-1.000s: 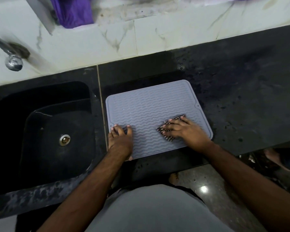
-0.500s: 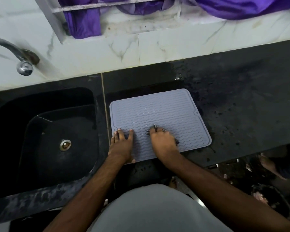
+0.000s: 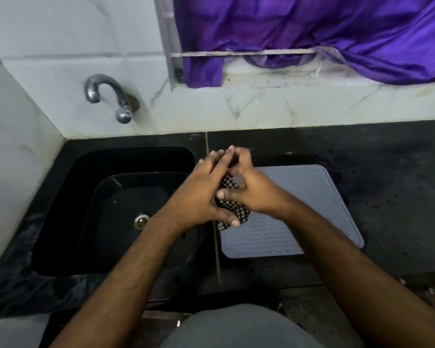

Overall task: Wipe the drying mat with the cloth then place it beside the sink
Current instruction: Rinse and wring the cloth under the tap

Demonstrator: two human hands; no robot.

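A grey ribbed drying mat [image 3: 299, 209] lies flat on the black counter just right of the sink [image 3: 106, 212]. A black-and-white checked cloth [image 3: 232, 212] is bunched between both hands, raised above the mat's left edge. My left hand [image 3: 201, 194] wraps the cloth from the left, thumb underneath. My right hand [image 3: 251, 189] grips it from the right, fingertips meeting the left hand's at the top. Most of the cloth is hidden by the hands.
A chrome tap [image 3: 111, 96] juts from the white tiled wall above the sink. Purple fabric [image 3: 312, 36] hangs over a window ledge behind the counter. The dark counter [image 3: 392, 182] stretches right of the mat, speckled with water spots.
Both hands have lifted off the mat. The right hand stopped wiping and brought the cloth up, and the left hand joined it around the cloth. The camera has tilted up and left.
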